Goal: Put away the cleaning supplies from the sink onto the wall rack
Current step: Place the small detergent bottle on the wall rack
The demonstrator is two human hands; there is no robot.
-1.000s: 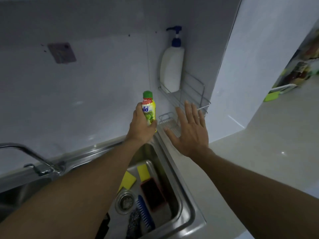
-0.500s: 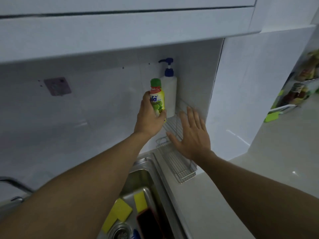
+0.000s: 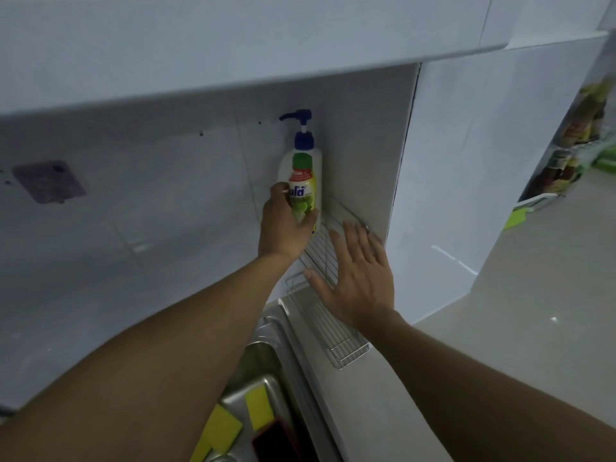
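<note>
Left hand (image 3: 283,230) is wrapped round the lower half of the green-capped dish soap bottle (image 3: 301,191), fingers curled tight. Right hand (image 3: 358,278) is flat, fingers spread, holding nothing, at the front of the wall rack (image 3: 320,252); touching the wire or not, I can't tell. The bottle stands upright, long axis vertical, directly in front of the white pump bottle (image 3: 304,140), over the upper shelf's left end. Its base is hidden behind the hand. It looks like a short drop straight down. Yellow sponges (image 3: 220,431) wait in the sink (image 3: 266,325).
</note>
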